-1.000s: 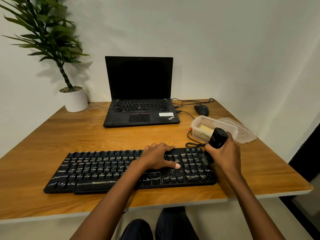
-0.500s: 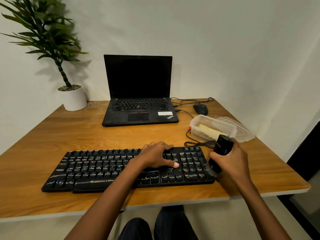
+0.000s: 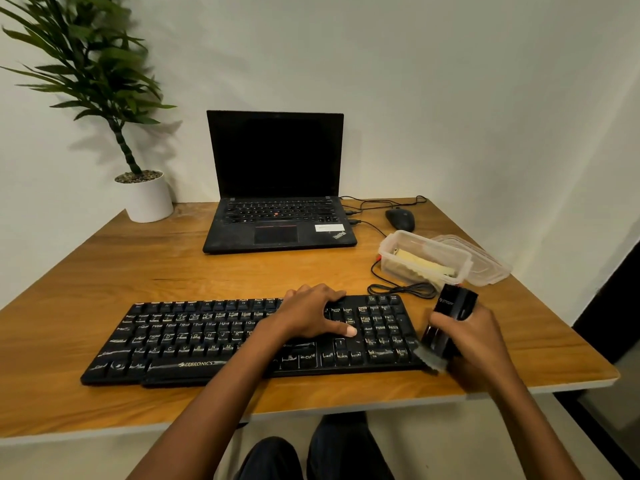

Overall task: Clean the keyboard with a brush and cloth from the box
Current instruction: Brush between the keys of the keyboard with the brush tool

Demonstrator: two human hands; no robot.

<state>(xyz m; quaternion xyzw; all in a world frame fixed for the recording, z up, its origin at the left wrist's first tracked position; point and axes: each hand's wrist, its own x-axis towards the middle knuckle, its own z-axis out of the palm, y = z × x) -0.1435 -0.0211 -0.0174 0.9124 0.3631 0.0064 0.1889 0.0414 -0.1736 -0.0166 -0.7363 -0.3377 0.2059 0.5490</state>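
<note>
Two hands meet the keyboard [image 3: 180, 341]: the left hand [image 3: 311, 318] lies flat on its keys, fingers spread; the right hand [image 3: 476, 344] grips the black brush [image 3: 450, 315], bristles at its right end. Beyond, the yellow cloth [image 3: 424, 263] sits in the box [image 3: 398, 239].

Bare forearms [image 3: 214, 403], dark trousers [image 3: 346, 448]
</note>
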